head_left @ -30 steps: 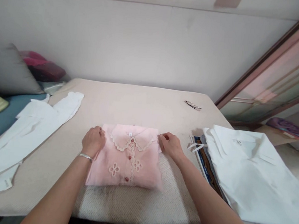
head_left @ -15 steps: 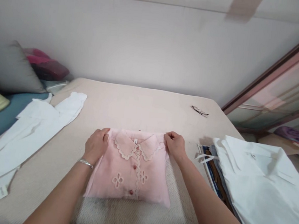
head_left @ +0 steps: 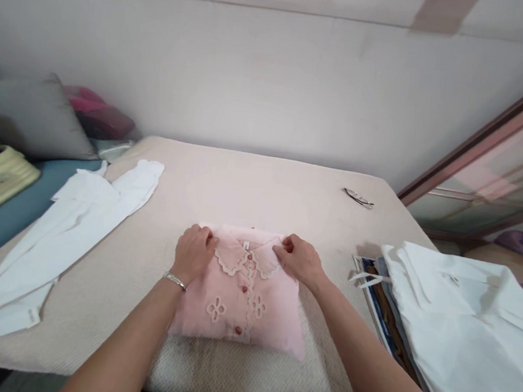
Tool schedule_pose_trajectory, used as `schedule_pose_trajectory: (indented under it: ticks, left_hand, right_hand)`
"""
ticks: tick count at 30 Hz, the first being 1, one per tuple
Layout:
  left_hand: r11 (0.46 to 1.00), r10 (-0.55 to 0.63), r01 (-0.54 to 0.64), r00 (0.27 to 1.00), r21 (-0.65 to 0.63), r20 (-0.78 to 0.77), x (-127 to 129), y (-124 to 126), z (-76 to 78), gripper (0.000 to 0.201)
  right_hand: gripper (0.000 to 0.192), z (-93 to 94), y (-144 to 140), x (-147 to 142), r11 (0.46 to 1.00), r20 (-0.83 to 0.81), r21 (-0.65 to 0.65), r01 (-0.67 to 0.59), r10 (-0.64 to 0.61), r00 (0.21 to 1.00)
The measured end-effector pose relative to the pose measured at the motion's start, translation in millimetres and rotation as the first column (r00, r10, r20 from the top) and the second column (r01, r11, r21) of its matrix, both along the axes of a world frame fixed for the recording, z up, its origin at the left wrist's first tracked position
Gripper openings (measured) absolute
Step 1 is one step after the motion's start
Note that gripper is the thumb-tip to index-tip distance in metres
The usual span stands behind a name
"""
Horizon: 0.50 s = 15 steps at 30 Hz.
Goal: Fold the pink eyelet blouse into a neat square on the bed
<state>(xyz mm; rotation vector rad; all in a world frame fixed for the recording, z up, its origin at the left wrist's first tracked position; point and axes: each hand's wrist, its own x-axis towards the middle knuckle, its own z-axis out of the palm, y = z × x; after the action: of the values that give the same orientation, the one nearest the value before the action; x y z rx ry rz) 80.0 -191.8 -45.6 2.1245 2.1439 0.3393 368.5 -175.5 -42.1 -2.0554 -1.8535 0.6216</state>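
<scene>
A pink blouse (head_left: 229, 291) lies folded into a neat rectangle on the beige cover, front side up. Its scalloped lace-edged collar faces away from me, and red buttons run down the middle beside cut-out flower shapes. My left hand (head_left: 193, 254), with a silver bracelet at the wrist, is closed on the upper left of the blouse by the collar. At the collar's right side, the thumb and fingers of my right hand (head_left: 299, 260) pinch the cloth.
White garments (head_left: 83, 219) lie stretched out at left, near a grey cushion (head_left: 33, 115) and a yellow container (head_left: 1, 180). Glasses (head_left: 358, 198) rest toward the back right. A stack of folded clothes topped by white cloth (head_left: 475, 327) lies at right. A wall (head_left: 254, 78) stands behind.
Both hands have moved inward from the blouse's outer shoulder edges to the sides of the collar. The view has shifted slightly left.
</scene>
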Motion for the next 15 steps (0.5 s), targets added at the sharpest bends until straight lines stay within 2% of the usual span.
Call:
schedule_pose_trajectory:
  ticks: [4,8,10,13,15]
  left_hand:
    - [0.998,0.005,-0.001,0.998,-0.057,0.056,6.6,1.5,-3.1,0.015]
    - [0.998,0.063,-0.064,0.997,0.022,0.037,4.4,1.3,2.9,0.015]
    - [0.995,0.083,-0.082,0.996,0.05,-0.016,3.7,-0.7,5.3,0.016]
    - [0.994,0.084,-0.077,0.992,0.075,-0.092,10.1,-7.4,5.5,0.02]
    - [0.989,0.022,-0.007,0.995,0.147,-0.101,20.7,-14.2,2.2,0.028]
  right_hand:
    - [0.012,-5.0,-3.2,-5.8,1.0,0.013,0.012,-0.024,0.024,1.0]
    - [0.019,-3.0,-3.0,-7.2,0.995,-0.019,0.098,-0.015,0.017,1.0]
    - [0.019,-2.2,-3.4,-7.5,0.997,-0.004,0.077,-0.023,0.023,1.0]
    - [0.015,1.3,-8.6,-11.2,0.995,0.129,0.084,-0.046,0.035,0.991]
    - [0.021,5.3,-16.4,-19.3,0.979,0.261,0.189,-0.07,0.019,0.965]
